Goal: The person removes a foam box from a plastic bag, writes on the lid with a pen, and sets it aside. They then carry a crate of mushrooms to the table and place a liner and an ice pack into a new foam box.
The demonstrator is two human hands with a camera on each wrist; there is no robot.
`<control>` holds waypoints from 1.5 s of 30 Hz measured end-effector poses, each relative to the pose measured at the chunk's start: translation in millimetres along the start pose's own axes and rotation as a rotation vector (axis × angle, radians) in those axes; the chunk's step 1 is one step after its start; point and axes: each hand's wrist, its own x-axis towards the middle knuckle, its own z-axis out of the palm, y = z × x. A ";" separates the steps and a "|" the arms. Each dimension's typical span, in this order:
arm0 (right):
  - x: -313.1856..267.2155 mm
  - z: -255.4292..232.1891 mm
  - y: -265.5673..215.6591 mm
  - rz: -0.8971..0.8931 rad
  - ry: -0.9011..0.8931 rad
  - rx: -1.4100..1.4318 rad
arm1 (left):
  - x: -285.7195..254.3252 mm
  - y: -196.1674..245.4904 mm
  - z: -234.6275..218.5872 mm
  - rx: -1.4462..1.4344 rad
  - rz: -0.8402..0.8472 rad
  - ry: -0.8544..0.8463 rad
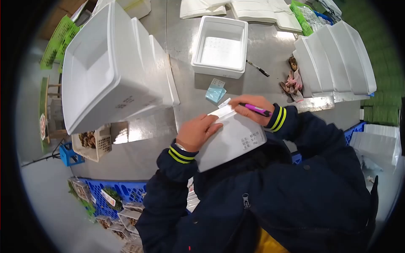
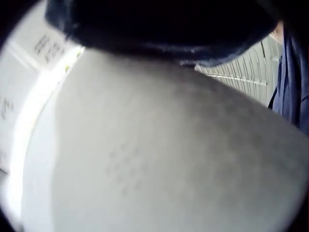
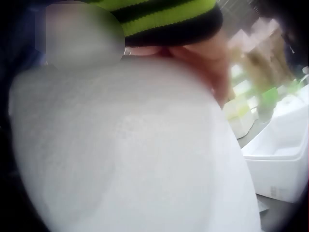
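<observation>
A white foam box [image 1: 230,141] with black print on its side leans tilted against the person's front, and its pale wall fills much of the left wrist view and the right wrist view. The left hand [image 1: 196,133] grips its upper left edge, thumb spread over the near face; some fingers are hidden. A purple and black pen-like tool [image 1: 254,109] is tucked in the right hand [image 1: 252,109], whose fingertips touch a small white strip [image 1: 223,110] at the box's upper edge. Just beyond lies a blue sheet with a white label [image 1: 216,90].
An open white foam box [image 1: 198,67] stands ahead on the metal table [image 1: 261,50], beside a black pen [image 1: 257,68]. Tall foam box stacks rise at left [image 1: 90,71] and right [image 1: 333,59]. Soiled gloves [image 1: 293,84] lie by the right stack. A basket [image 1: 101,143] sits at left.
</observation>
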 end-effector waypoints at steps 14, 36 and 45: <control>-103.7 25.6 -18.7 0.365 0.316 0.482 | 41.3 -15.2 -0.7 0.007 0.108 -0.107; -93.9 21.8 -6.3 0.230 0.306 0.260 | 43.0 -10.7 -6.9 0.087 0.063 -0.162; -90.7 22.8 -12.3 0.266 0.338 0.321 | 44.7 -13.9 -6.0 0.086 0.057 -0.161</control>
